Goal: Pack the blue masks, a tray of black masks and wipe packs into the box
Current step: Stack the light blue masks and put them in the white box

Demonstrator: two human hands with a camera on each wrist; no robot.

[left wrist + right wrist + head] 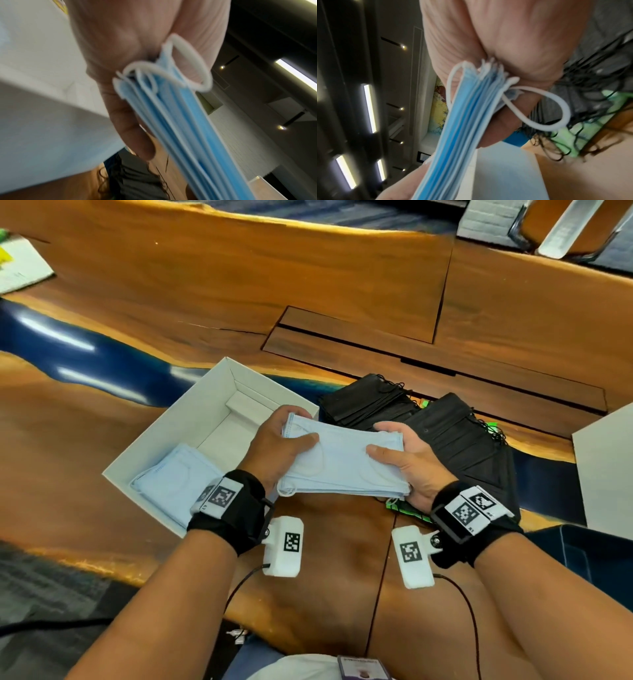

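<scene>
Stack of blue masks [342, 465] held flat at mid-frame in the head view, above the desk [171, 302], between the box and the black masks. Left hand [277, 446] grips its left end, thumb on top, fingers curled under; right hand [407, 460] grips the right end the same way. Both grips closed on the stack. Left wrist view: stack edge-on [180, 121], thumb [135, 135] pressed on one face, white ear loops [192, 65] sticking out by the palm; pic blurred, layers can't be counted. Right wrist view: same stack edge-on [462, 121], one loop [556, 108] hanging free to the right, fingers mostly hidden behind the masks.

White box [191, 419] open, left of centre in the head view, near corner cut off by the left wrist strap. Inside, lower-left part, a second pile of blue masks [171, 484] lies flat; upper part of the box interior shows bare card w/ a folded insert.

Black masks [455, 440] to the right & behind the hands, two overlapping piles, black ear loops tangled at the edges. Whether they sit in a tray: can't tell. Green packaging [407, 510] peeks out beneath them at the lower edge & upper right; prob. wipe packs, print unreadable, mostly hidden.

White board [606, 467] at right edge, cut off by the frame.
</scene>
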